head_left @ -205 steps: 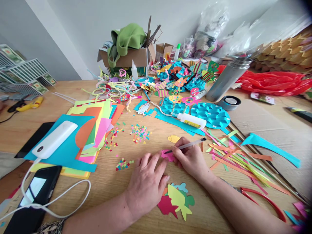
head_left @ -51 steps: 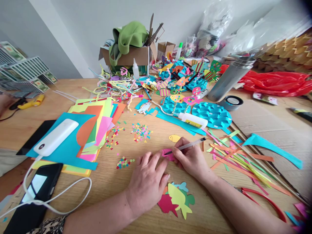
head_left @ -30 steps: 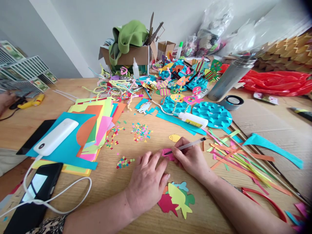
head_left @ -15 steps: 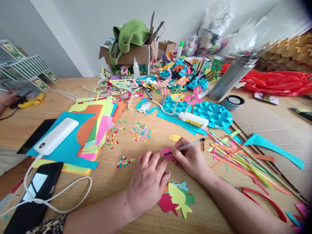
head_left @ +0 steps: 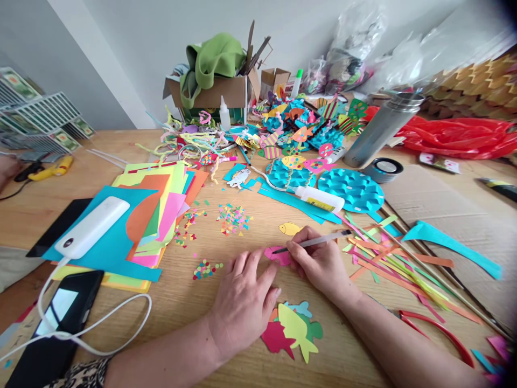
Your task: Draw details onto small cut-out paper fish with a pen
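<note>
A small pink paper fish [head_left: 278,254] lies on the table under a pen [head_left: 319,241]. My right hand [head_left: 319,264] pinches that pen, its dark tip on the pink paper. Beside it my left hand [head_left: 244,296] rests flat with fingers spread, the forefinger touching the pink piece's lower edge. A yellow fish with drawn lines [head_left: 290,229] is just above. Below the hands lie overlapping plain fish cutouts: a yellow-green one [head_left: 296,328], a red one [head_left: 277,338], and green and blue ones partly covered.
Left are coloured papers [head_left: 100,226], a power bank [head_left: 95,226] and a phone [head_left: 56,323]. Confetti [head_left: 234,218], a glue bottle [head_left: 321,199] and a metal flask [head_left: 383,129] lie beyond. Paper strips [head_left: 404,258] and red-handled scissors [head_left: 440,331] are at right.
The pen has shifted and tilted lower, its tip now nearer the middle of the pink fish. More of the pink paper shows. My left hand has barely moved.
</note>
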Motion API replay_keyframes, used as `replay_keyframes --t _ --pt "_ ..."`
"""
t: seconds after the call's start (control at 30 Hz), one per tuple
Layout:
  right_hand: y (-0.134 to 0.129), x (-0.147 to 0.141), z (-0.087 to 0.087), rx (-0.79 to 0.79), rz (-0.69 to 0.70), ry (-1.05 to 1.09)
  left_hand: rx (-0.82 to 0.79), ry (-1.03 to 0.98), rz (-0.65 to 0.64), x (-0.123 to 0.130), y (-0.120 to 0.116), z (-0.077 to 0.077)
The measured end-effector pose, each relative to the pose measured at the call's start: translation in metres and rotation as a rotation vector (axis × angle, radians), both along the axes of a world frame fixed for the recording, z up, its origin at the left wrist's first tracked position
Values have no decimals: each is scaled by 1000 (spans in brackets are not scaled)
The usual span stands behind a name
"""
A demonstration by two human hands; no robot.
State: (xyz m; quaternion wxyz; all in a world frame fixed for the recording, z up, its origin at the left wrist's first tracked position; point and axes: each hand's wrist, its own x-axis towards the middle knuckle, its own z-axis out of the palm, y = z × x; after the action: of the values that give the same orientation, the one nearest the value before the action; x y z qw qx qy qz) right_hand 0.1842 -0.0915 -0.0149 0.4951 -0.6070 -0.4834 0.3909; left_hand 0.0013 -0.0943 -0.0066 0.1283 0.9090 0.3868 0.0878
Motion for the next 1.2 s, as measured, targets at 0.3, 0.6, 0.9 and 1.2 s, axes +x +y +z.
replay_keyframes --t 0.3,0.6,0.9,1.2 --pt "4 4 -7 -24 -55 -93 -3 -13 -18 0 1 0" --pt "3 5 -11 -36 -13 -96 -3 -19 -17 1 1 1" --pt "3 4 -9 -60 1 -78 1 -22 -22 0 1 1" --pt "3 4 -8 -67 2 -88 14 -20 -21 0 1 1"
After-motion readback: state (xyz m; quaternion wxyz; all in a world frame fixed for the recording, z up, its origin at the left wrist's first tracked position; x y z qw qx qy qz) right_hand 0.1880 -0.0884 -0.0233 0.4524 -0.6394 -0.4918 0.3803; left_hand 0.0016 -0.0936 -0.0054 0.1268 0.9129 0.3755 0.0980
